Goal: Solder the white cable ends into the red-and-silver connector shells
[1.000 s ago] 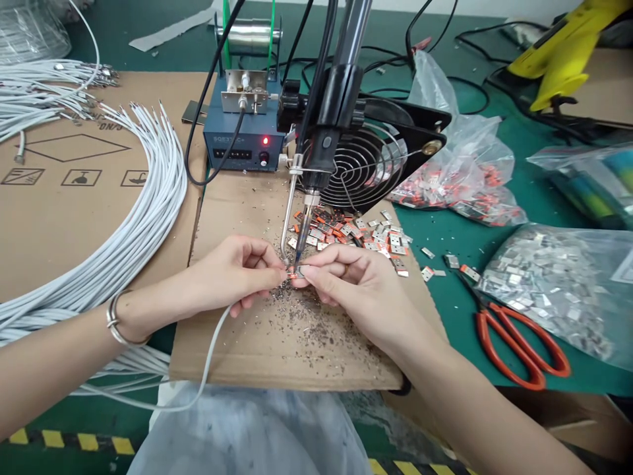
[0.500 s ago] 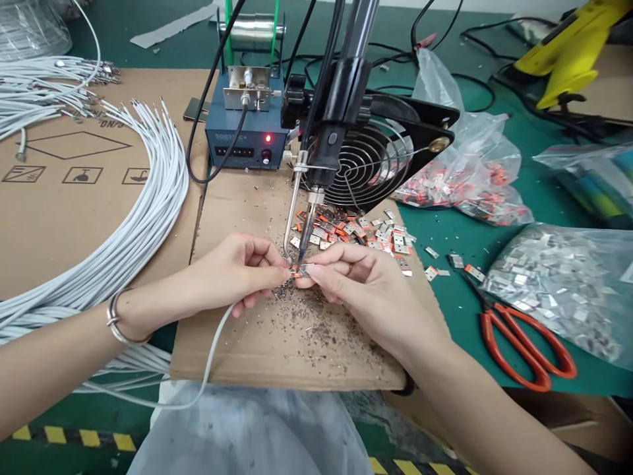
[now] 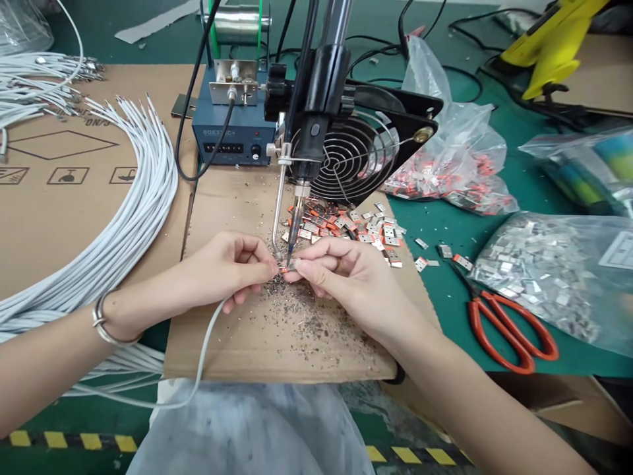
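My left hand (image 3: 242, 269) pinches the end of a white cable (image 3: 206, 353), which droops below it past the cardboard's front edge. Between thumb and fingers my right hand (image 3: 336, 270) grips a small USB connector (image 3: 288, 265), mostly covered by the fingertips. The cable end and connector meet under the tip of a soldering iron (image 3: 295, 224) fixed in a stand. Beside the tip a thin metal solder feed tube (image 3: 277, 204) comes down. Whether the tip touches the connector is too small to tell.
Loose USB connectors (image 3: 368, 231) lie behind my right hand. A blue solder feeder (image 3: 227, 135) and fan (image 3: 341, 158) stand behind. Red-handled scissors (image 3: 514, 330) and a bag of metal pieces (image 3: 544, 277) are at right. Bundled white cables (image 3: 153, 191) lie left.
The whole view has shifted slightly, so everything appears a little further left. The feeder's red light was bright and is now dim. Both hands keep their hold under the iron.
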Tool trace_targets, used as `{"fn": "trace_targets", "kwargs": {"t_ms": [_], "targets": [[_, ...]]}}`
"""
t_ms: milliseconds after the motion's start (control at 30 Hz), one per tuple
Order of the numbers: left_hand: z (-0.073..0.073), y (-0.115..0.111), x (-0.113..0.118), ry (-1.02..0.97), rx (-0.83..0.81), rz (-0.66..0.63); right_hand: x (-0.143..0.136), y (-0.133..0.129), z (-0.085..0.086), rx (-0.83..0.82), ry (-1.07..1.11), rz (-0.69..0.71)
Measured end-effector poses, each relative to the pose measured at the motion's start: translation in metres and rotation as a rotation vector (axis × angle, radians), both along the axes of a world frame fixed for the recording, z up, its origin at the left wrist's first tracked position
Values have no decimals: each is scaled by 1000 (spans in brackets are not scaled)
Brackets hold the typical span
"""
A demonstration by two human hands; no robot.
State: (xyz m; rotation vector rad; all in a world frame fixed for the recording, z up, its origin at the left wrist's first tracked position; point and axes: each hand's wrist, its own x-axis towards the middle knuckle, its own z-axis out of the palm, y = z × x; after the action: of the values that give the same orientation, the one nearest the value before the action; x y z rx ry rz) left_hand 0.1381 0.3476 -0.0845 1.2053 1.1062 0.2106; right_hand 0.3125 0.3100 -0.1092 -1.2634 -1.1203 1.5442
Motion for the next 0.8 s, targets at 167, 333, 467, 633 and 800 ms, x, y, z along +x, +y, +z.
{"fn": "trace_targets", "kwargs": {"t_ms": [167,333,467,633,800], "targets": [[-4,-1,-2,-11,25,-12,0,0,1,28,-35,22],[-4,-3,-2,-26,45,-33,0,-1,3,43,-32,40],[-3,-3,-2,-43,62,-53,0,-1,3,32,-14,53],[-4,-3,-4,-39,54,-72,0,-1,3,20,-46,44],[-3,-2,-4,-66,38,-67,1,-1,4,17,-29,41]]}}
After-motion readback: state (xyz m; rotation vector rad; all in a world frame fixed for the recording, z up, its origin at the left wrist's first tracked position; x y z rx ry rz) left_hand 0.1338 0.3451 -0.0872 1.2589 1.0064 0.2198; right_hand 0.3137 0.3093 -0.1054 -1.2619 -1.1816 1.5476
